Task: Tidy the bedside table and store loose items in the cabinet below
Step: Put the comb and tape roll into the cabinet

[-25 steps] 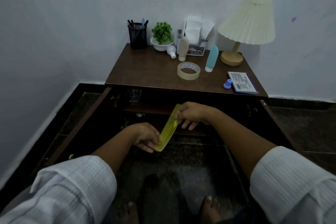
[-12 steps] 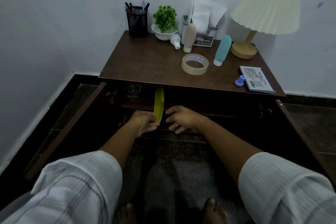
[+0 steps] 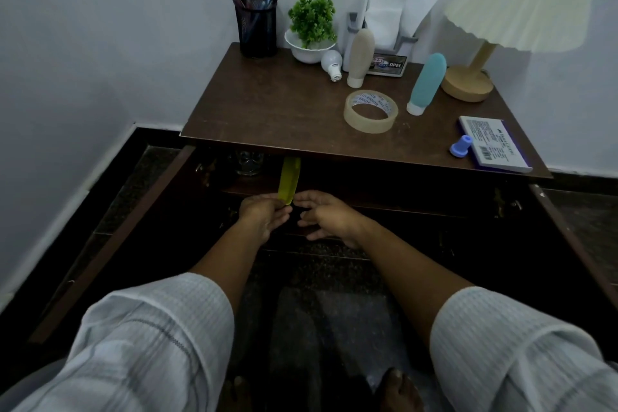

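Left hand (image 3: 264, 215) pinches near end of yellow strip (image 3: 289, 177), far end over cabinet shelf (image 3: 384, 199) — right hand (image 3: 326, 217) spread, empty. Risk imo: one-end pinch slips, strip drops off shelf edge or bumps glass (image 3: 248, 162) on left.

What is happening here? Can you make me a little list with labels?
Left hand: pinches the near end of the yellow strip
Right hand: open, beside that end
Yellow strip: points into the open cabinet, under the tabletop
On the table: tape roll, blue bottle, beige bottle, light bulb, lamp, plant, pen cup
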### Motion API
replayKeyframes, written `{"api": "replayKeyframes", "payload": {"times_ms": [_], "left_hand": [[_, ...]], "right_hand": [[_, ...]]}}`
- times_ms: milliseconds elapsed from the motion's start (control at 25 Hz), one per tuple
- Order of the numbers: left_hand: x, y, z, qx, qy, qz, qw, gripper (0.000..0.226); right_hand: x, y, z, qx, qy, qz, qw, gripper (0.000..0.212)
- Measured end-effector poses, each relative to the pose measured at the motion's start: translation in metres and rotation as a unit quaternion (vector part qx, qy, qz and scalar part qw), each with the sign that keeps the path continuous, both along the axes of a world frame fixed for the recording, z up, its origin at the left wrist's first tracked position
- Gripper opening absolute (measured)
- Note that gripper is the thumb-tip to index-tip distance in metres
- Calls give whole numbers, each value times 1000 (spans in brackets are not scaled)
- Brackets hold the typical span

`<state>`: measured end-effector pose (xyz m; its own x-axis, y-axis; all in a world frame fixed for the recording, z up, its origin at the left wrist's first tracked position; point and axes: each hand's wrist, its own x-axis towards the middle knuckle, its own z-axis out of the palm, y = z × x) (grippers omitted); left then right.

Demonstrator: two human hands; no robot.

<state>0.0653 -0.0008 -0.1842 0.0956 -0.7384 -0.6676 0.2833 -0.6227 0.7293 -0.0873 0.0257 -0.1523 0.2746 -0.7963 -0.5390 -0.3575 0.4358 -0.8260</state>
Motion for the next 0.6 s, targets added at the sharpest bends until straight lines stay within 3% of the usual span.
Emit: {"api": "replayKeyframes", "payload": {"times_ms": [400,600], "left_hand": [[7,-11,-3,-39,15,109,993,27],[2,-11,7,-57,23,150,987,45]], "right_hand": [[10,-7,-10,-3,-23,-11,1000,53],[8,-8,-7,-6,-18,-22,1000,53]]}}
